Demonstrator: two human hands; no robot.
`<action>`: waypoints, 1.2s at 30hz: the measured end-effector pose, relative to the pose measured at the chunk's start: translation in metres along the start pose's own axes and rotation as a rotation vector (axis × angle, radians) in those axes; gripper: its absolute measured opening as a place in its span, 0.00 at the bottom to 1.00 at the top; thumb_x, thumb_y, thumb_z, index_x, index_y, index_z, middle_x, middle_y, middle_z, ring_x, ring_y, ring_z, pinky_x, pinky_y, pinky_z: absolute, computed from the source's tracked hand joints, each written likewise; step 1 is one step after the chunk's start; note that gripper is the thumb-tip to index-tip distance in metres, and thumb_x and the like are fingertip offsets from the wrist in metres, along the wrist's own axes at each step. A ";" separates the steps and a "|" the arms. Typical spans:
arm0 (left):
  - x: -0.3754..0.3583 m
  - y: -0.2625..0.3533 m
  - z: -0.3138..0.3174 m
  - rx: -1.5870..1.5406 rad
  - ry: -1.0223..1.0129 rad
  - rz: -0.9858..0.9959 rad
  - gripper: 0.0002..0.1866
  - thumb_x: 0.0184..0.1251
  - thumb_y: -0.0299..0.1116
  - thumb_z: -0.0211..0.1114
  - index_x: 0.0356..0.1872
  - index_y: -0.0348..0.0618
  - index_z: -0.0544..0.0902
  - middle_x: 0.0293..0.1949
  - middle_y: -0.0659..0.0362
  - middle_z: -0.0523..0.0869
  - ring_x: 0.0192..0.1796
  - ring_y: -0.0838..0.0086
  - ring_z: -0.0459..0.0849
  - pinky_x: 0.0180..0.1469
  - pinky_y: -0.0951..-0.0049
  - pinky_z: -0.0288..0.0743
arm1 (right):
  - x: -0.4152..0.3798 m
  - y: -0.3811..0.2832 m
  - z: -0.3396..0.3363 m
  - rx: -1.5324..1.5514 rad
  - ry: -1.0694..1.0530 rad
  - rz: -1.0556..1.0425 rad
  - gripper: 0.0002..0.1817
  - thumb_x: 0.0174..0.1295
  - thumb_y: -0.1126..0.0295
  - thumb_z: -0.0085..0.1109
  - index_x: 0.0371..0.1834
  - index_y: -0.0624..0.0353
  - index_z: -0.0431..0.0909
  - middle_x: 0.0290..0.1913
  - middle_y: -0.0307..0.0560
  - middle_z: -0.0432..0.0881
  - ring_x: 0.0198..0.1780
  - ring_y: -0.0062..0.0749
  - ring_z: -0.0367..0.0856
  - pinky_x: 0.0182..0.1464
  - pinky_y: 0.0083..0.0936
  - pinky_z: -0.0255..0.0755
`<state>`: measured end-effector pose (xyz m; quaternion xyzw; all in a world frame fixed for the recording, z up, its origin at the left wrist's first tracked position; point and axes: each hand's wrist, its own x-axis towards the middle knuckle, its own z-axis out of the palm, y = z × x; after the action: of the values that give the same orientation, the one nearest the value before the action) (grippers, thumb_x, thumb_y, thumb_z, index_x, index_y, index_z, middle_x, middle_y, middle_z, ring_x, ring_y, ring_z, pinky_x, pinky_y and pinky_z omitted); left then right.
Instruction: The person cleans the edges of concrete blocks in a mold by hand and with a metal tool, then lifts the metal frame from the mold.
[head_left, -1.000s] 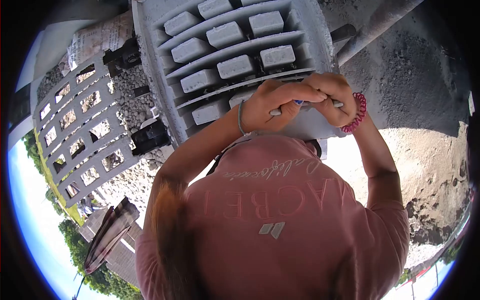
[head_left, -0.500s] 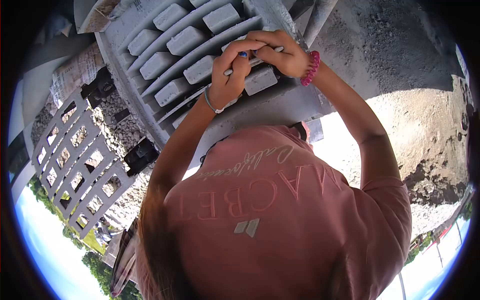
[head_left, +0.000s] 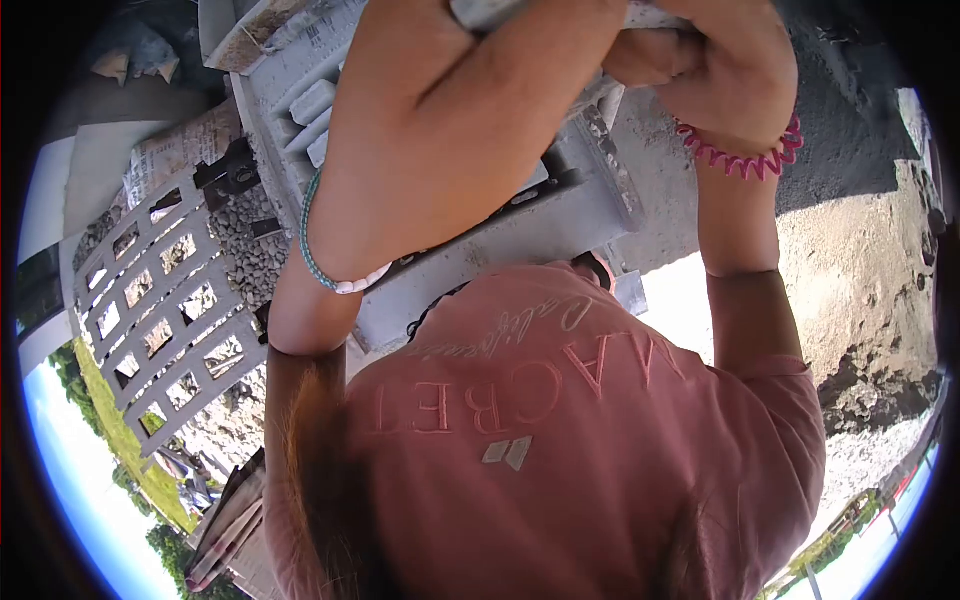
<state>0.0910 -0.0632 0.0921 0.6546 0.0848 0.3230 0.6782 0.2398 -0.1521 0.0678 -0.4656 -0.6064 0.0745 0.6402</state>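
Observation:
My left hand (head_left: 470, 110), with a turquoise bead bracelet at the wrist, is raised close to the camera and fills the top middle. Its fingers are curled round a pale grey bar (head_left: 490, 10). To the right, my right hand (head_left: 725, 65), wearing a pink coil band, is closed near the bar's other end. Most of the bar is hidden by the hands or cut off by the top edge. Beneath the hands lies a grey metal frame (head_left: 600, 190) with rows of pale blocks (head_left: 314, 103) between thin plates, now largely covered by my left arm.
A grey metal grid panel (head_left: 158, 305) leans at the left, with gravel (head_left: 255, 262) beside it. A printed paper sack (head_left: 185, 148) lies at upper left. Dusty concrete ground (head_left: 850, 270) stretches to the right, partly sunlit.
Both hands have risen with the bar from low over the blocks towards the camera, so they look much larger. They have also spread further apart in view.

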 end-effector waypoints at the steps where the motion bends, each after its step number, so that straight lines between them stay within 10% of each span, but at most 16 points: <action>1: -0.002 -0.002 -0.005 0.000 -0.018 0.047 0.14 0.61 0.30 0.45 0.43 0.34 0.71 0.21 0.62 0.74 0.16 0.86 0.59 0.18 0.84 0.51 | 0.000 -0.008 -0.004 -0.049 0.037 0.015 0.10 0.49 0.77 0.52 0.35 0.68 0.73 0.32 0.49 0.74 0.27 0.26 0.72 0.28 0.18 0.66; 8: -0.012 -0.007 -0.012 -0.014 -0.110 0.305 0.11 0.57 0.29 0.49 0.40 0.37 0.73 0.25 0.59 0.76 0.23 0.80 0.69 0.26 0.80 0.62 | -0.006 -0.039 -0.002 -0.612 0.061 -0.203 0.10 0.53 0.76 0.47 0.37 0.72 0.70 0.39 0.53 0.74 0.30 0.20 0.70 0.28 0.13 0.62; 12: 0.005 -0.010 0.016 -0.040 -0.183 0.472 0.10 0.55 0.29 0.52 0.38 0.38 0.74 0.28 0.57 0.78 0.28 0.76 0.76 0.30 0.78 0.68 | -0.016 -0.019 -0.003 -0.445 -0.011 -0.196 0.12 0.54 0.76 0.47 0.38 0.75 0.69 0.45 0.57 0.72 0.37 0.25 0.73 0.34 0.13 0.65; 20: -0.005 0.014 0.009 -0.112 -0.301 0.089 0.10 0.53 0.35 0.53 0.28 0.38 0.76 0.23 0.55 0.80 0.27 0.68 0.79 0.34 0.73 0.70 | -0.027 -0.044 0.015 -0.374 0.190 0.095 0.13 0.43 0.84 0.51 0.35 0.74 0.70 0.39 0.49 0.75 0.34 0.21 0.73 0.37 0.15 0.66; 24: -0.001 -0.022 0.021 -0.120 -0.269 0.238 0.09 0.53 0.35 0.52 0.26 0.39 0.76 0.22 0.56 0.79 0.24 0.70 0.79 0.27 0.73 0.70 | -0.025 -0.035 0.008 -0.504 -0.044 0.147 0.12 0.45 0.78 0.52 0.35 0.73 0.70 0.36 0.47 0.75 0.33 0.21 0.72 0.34 0.15 0.65; 29: -0.026 -0.067 0.003 -0.047 -0.290 0.101 0.10 0.53 0.24 0.48 0.37 0.41 0.73 0.23 0.59 0.78 0.21 0.78 0.74 0.23 0.79 0.66 | -0.072 0.012 0.018 0.322 0.131 0.587 0.09 0.48 0.74 0.45 0.30 0.68 0.73 0.32 0.46 0.74 0.33 0.24 0.72 0.31 0.16 0.66; 36: -0.082 -0.170 -0.031 0.071 -0.417 -0.144 0.21 0.52 0.18 0.42 0.49 0.45 0.68 0.27 0.59 0.74 0.22 0.81 0.68 0.28 0.82 0.64 | -0.142 0.083 0.059 0.369 0.029 0.722 0.10 0.49 0.69 0.47 0.26 0.67 0.72 0.23 0.37 0.72 0.23 0.12 0.66 0.23 0.10 0.57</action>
<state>0.0663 -0.0717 -0.0971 0.7228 0.0005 0.1283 0.6790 0.1933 -0.1703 -0.0997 -0.5268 -0.3715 0.3955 0.6542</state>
